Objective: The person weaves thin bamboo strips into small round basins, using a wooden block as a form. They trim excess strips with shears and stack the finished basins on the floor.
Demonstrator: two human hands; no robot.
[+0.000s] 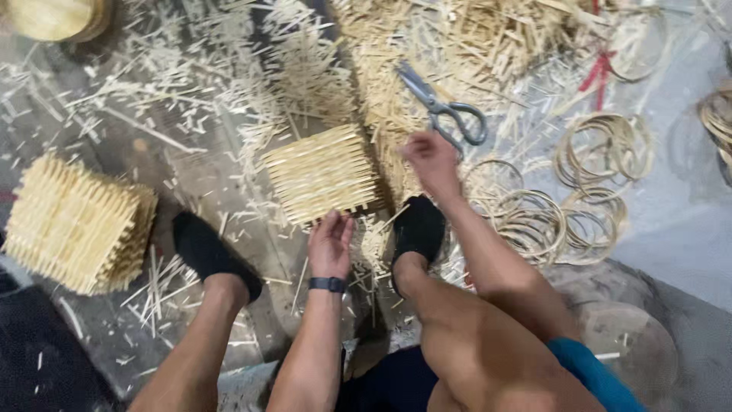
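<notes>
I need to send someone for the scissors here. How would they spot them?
Look past the square woven bamboo mat to the strip-littered floor. The scissors lie beyond the right hand, the only metal thing among pale strips.

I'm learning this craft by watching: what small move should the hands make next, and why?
Probably the right hand reaches on to grasp the scissors, which lie just beyond its fingers, untouched. The left hand holds the near edge of the woven bamboo mat, whose strip ends stick out unevenly.
</notes>
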